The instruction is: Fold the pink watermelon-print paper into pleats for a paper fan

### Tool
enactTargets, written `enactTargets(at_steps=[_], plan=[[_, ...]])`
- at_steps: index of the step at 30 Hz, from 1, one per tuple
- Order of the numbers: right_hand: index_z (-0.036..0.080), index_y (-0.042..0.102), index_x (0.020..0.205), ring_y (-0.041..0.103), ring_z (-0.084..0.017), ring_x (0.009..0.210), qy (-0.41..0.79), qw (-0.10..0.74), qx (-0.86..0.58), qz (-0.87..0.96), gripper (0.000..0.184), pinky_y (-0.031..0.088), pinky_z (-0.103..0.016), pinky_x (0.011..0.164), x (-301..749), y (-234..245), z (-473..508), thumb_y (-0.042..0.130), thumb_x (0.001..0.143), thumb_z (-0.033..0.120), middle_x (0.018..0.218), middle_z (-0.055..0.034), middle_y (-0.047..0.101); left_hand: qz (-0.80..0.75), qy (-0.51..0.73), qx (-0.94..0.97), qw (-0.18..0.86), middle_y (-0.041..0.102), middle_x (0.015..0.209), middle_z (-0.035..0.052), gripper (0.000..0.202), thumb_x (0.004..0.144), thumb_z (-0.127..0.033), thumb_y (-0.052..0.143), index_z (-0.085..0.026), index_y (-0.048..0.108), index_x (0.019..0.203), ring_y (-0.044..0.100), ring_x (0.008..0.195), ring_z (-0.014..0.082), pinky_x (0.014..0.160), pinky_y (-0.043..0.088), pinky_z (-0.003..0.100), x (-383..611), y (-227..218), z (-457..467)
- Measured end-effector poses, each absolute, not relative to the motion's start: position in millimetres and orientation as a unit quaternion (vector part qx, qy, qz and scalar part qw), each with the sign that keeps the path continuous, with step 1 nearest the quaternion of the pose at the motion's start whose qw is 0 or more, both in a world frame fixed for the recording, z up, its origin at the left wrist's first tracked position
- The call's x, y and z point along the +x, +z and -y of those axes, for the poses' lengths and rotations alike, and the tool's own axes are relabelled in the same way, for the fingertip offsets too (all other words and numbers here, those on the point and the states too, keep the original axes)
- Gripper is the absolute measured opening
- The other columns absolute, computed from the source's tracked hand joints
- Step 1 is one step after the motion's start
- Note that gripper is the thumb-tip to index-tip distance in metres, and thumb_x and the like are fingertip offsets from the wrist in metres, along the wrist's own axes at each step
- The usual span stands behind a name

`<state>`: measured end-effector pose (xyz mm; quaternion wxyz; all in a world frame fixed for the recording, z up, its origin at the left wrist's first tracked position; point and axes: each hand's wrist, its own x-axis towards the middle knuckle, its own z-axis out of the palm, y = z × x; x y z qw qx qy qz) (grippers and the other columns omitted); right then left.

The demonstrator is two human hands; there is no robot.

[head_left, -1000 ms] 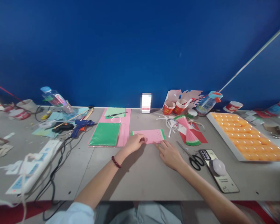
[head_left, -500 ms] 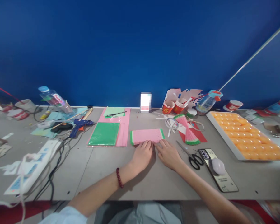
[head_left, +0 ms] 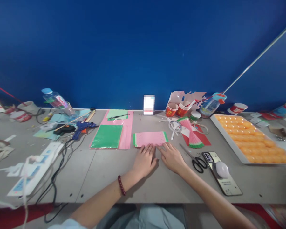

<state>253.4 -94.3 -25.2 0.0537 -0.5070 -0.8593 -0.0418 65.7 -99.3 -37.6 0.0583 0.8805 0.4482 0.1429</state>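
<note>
A pink paper strip [head_left: 149, 138] with green ends and small dark dots lies flat on the table before me. My left hand [head_left: 146, 160] rests palm down at its near edge, fingers stretched out on the paper's border and thumb apart. Beside it, my right hand [head_left: 172, 156] lies flat with extended fingertips on the near edge towards the right corner. To the right is a pleated pink and green paper fan [head_left: 193, 135], pinched at its middle. Black-handled scissors [head_left: 197, 162] lie open just right of my right hand.
Left stand a green paper pack [head_left: 107, 136], a blue glue gun [head_left: 82, 128], a power strip [head_left: 38, 168] and cables. A phone [head_left: 225, 178], a tray of orange balls [head_left: 250, 136] and red paper cups [head_left: 172, 109] are on the right. A blue wall [head_left: 138, 57] closes the back.
My left hand has flattened and shifted slightly left, its thumb now spread away from the fingers. My right hand and the paper strip have hardly moved.
</note>
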Motion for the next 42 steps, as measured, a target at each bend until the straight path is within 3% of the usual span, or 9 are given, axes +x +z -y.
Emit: enactTargets(at_steps=[15,23,32,42], plan=[[0.023,0.042,0.14,0.043,-0.027,0.109,-0.045,0.07,-0.508,0.858,0.053,0.041,-0.039,0.092,253,-27,96,0.045,0.087,0.021,0.116,-0.0118,0.055,-0.445,0.149,0.882,0.044,0.052,0.135,0.018,0.044,0.091,-0.027,0.04,-0.008,0.048,0.13,0.047,0.129,0.0264,0.108,0.035,0.046,63,-40,98],[0.025,0.043,0.139,0.043,-0.028,0.109,-0.051,0.063,-0.504,0.86,0.052,0.042,-0.04,0.091,251,-27,96,0.046,0.087,0.022,0.115,-0.0118,0.055,-0.454,0.127,0.882,-0.008,0.06,0.125,0.0194,0.034,0.089,-0.023,0.045,-0.007,0.058,0.116,0.055,0.118,0.0298,0.1,0.043,0.044,53,-27,99],[0.024,0.046,0.137,0.043,-0.029,0.112,-0.055,0.064,-0.508,0.857,0.05,0.042,-0.041,0.094,252,-30,96,0.045,0.088,0.022,0.115,-0.0126,0.054,-0.474,0.128,0.868,-0.078,0.048,0.138,0.0227,0.055,0.092,-0.042,0.042,-0.003,0.049,0.13,0.04,0.133,0.0312,0.11,0.033,0.046,34,-39,121],[0.023,0.046,0.137,0.043,-0.028,0.112,-0.068,0.064,-0.507,0.857,0.05,0.043,-0.04,0.093,252,-31,96,0.046,0.087,0.022,0.115,-0.0124,0.054,-0.486,0.119,0.863,-0.077,0.049,0.137,0.0215,0.067,0.091,-0.054,0.038,-0.001,0.049,0.13,0.042,0.131,0.0311,0.11,0.033,0.046,24,-42,119]])
